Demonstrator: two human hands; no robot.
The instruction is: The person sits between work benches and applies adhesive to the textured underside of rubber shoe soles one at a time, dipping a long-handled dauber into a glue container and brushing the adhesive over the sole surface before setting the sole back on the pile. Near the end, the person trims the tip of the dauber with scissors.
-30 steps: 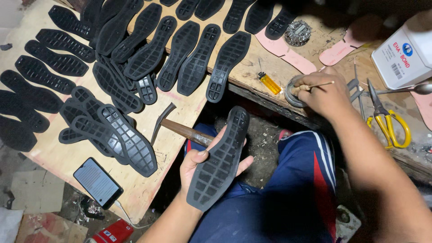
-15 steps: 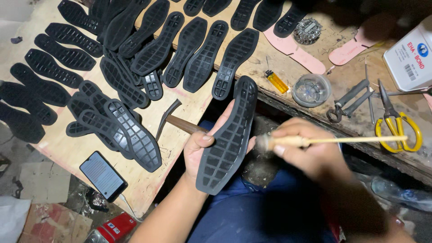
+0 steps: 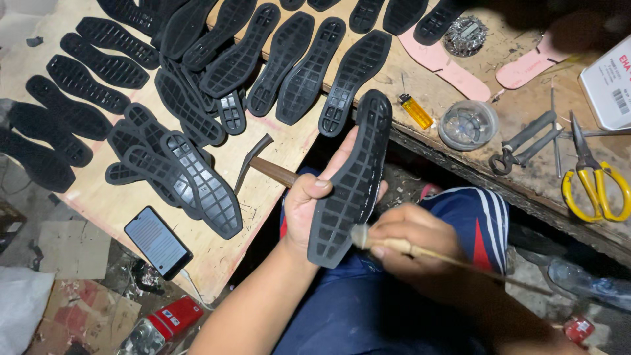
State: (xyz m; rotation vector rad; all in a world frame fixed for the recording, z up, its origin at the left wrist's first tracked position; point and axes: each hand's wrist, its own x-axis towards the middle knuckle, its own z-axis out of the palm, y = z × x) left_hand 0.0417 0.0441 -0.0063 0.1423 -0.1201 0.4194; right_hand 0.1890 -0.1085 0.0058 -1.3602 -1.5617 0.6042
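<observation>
Beside the workbench (image 3: 276,217), left hand (image 3: 309,204) grips a black grid-treaded sole (image 3: 351,177); right hand (image 3: 407,240) clasps a brush (image 3: 368,238).

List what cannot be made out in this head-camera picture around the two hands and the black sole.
- Brush tip: blurred by motion, so contact with the black sole is unclear.
- Right hand: blurred; its grip on the stick is indistinct.
- Left hand: fingers hidden behind the sole.
- Hammer: handle end hidden behind the left hand.
- Clear dish: contents too small to tell.
- White container: cut off by the right edge.
</observation>
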